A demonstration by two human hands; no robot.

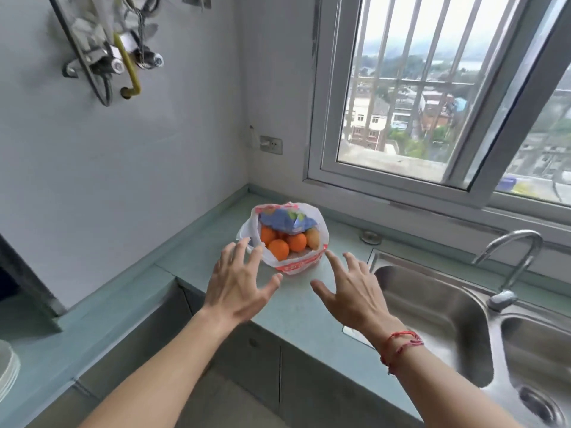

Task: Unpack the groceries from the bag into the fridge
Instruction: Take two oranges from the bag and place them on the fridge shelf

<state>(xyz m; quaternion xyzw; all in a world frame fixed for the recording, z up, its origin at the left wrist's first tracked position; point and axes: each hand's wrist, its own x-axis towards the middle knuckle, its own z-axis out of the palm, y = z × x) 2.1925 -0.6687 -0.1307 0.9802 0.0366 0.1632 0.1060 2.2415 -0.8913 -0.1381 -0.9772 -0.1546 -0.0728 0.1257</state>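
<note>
A white plastic bag [293, 266] with red print stands open on the pale green counter [213, 239] in the corner below the window. Inside it lie several oranges [278, 249], a yellowish fruit [312, 238] and a blue packet [285, 220] on top. My left hand [241, 284] hovers with spread fingers at the bag's left side, fingertips close to its rim. My right hand [352, 291] is spread just right of the bag, index finger near its edge. Neither hand holds anything. No fridge is in view.
A steel double sink [438, 307] with a curved tap [513, 264] lies to the right. A barred window [411, 97] stands behind the counter. Gas fittings and a yellow pipe [128, 63] hang on the left wall. White plates [7, 369] sit at the far left edge.
</note>
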